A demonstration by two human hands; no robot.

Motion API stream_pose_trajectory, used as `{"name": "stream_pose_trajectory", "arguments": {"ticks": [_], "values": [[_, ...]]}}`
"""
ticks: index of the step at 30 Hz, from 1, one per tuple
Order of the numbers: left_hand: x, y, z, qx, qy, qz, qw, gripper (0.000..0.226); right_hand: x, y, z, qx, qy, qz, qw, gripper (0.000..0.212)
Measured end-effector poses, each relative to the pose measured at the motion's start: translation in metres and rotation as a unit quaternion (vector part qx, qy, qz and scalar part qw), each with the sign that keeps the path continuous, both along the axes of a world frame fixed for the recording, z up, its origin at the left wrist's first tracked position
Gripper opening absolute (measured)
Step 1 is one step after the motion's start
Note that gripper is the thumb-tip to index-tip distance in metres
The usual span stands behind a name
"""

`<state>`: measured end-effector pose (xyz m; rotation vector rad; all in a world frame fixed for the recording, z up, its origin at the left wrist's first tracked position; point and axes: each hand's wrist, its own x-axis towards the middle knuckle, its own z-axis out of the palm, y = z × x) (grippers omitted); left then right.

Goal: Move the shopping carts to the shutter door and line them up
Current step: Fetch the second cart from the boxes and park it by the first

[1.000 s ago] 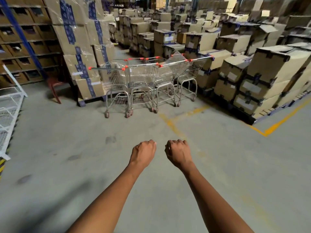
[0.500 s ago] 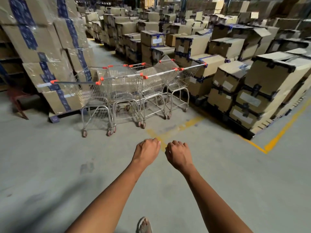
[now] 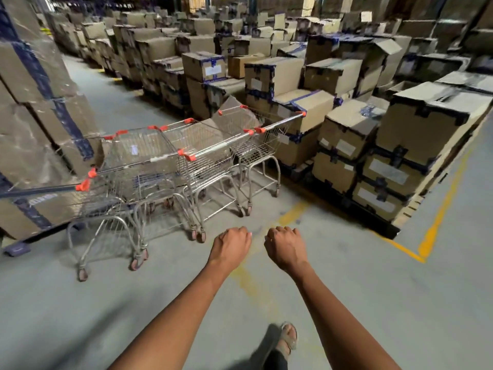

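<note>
Change: the shopping carts [image 3: 170,169] loom larger and lower in frame than a moment ago; a sandalled foot [image 3: 288,340] shows at bottom centre.
Grips: left hand [image 3: 230,248] and right hand [image 3: 285,249] clenched, holding nothing, centre frame.
Carts: centre left, short of both hands.
Room: grey concrete floor [image 3: 373,303], yellow lines, stacked cardboard boxes [image 3: 410,145].
Writing: box labels unreadable.

Person nearer shopping carts [image 3: 170,166]; sandalled foot [image 3: 288,340] now forward; red chair, white rack gone from view.
</note>
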<state>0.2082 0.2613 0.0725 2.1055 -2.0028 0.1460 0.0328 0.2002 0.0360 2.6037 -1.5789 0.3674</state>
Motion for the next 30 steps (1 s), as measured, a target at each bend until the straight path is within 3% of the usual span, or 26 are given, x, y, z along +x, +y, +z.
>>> {"name": "stream_pose_trajectory", "arguments": {"ticks": [14,30], "values": [[-0.023,-0.43,0.007,-0.045,0.058,0.016,0.997,0.034,-0.014,-0.427,0.027,-0.021,0.018,0.028,0.999,0.023],[-0.01,-0.871,0.0,0.017,0.025,0.012,0.999,0.025,0.007,-0.876,0.013,-0.04,0.017,0.03,0.999,0.021]]}}
